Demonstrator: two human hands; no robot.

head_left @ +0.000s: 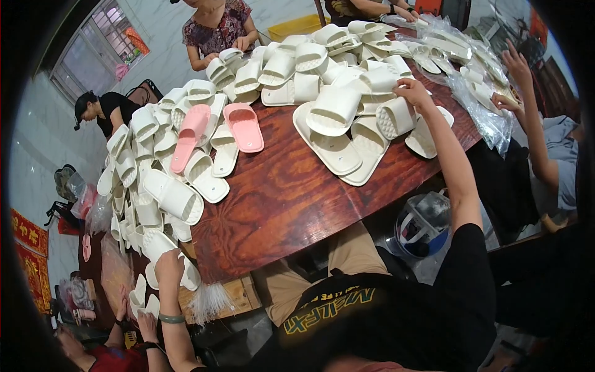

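A dark wooden table is heaped with white slippers. My left hand, at the table's near left corner, grips a white slipper at the edge of the left-hand pile. My right arm stretches far across the table. My right hand lies on the big pile at the back right, fingers curled over a white slipper. Two large white slippers lie just in front of that pile.
Two pink slippers lie among the white ones at centre left. Clear plastic bags cover the right edge. A yellow tray stands at the back. Other people work on every side; one person's hands are close to my left arm.
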